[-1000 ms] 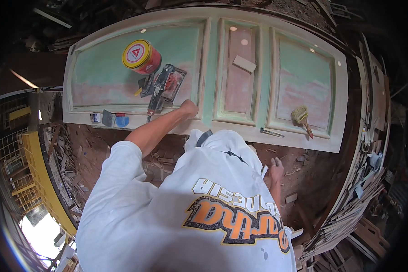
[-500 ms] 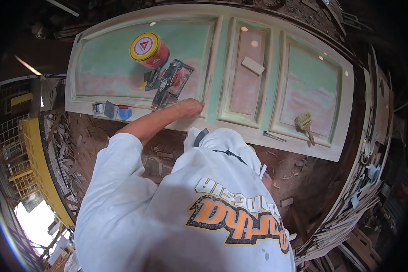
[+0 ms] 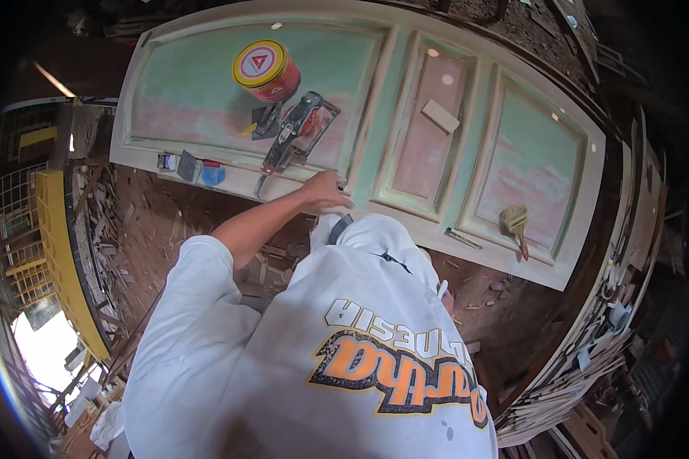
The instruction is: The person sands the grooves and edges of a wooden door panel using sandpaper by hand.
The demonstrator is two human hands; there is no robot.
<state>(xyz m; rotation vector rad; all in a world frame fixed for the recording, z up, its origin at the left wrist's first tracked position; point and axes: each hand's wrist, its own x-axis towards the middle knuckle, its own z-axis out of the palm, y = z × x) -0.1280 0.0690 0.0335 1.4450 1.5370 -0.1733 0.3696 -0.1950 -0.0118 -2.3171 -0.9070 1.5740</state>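
My left hand (image 3: 328,191) is at the near edge of a green and pinkish panelled door (image 3: 366,172), its fingers curled together around something I cannot make out. A sander-like tool (image 3: 302,131) lies on the door just beyond that hand, with a dark scraper-like piece (image 3: 268,121) beside it. Behind them stands a red can with a yellow-rimmed lid (image 3: 266,70). Of my right hand (image 3: 448,301), only a sliver of skin shows past the white shirt; its fingers are hidden.
A pale block (image 3: 441,116) lies on the middle panel. A brush (image 3: 515,227) and a slim metal tool (image 3: 463,238) rest farther right. Flat scrapers (image 3: 213,174) line the near left edge. Wood scraps (image 3: 115,287) litter the ground, and stacked boards (image 3: 582,382) stand at right.
The view has shifted, turning the door slightly clockwise. My left hand has moved to the door's near edge, its fingers bent differently. My right hand has slipped mostly out of sight behind the shirt.
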